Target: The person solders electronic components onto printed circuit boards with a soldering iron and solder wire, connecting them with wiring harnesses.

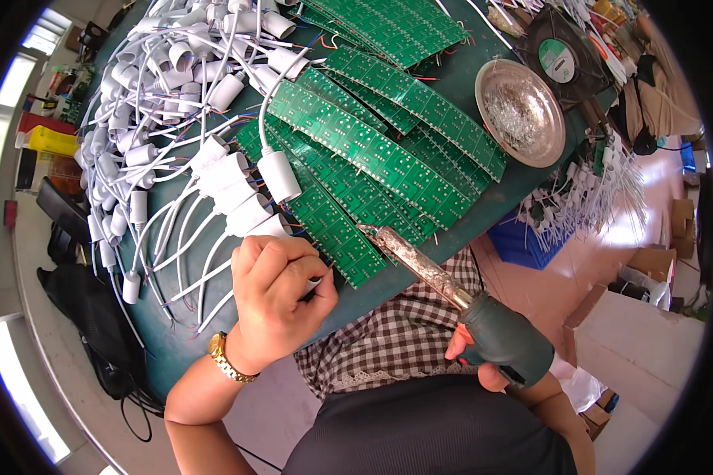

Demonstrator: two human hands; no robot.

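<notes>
My left hand (pixel 281 289), a gold watch on its wrist, is closed in a pinch at the table's near edge. What its fingers hold is mostly hidden; something pale shows between them. Just beyond it, white lamp holders (pixel 234 194) with cables stand in a row along the ends of the green circuit boards (pixel 372 150). My right hand (pixel 483 368) grips a soldering iron (pixel 507 340) with a dark green handle. The iron points up and left, its tip over or against the near ends of the boards; contact is unclear. One lamp holder (pixel 279 176) lies on top of the boards.
A large heap of white lamp holders with cables (pixel 166 79) covers the table's left side. At the right are a round metal dish (pixel 520 113) with solder bits and a black fan (pixel 562 59). A blue crate (pixel 527 241) of wired parts stands beside the table. A black bag (pixel 95 324) is left.
</notes>
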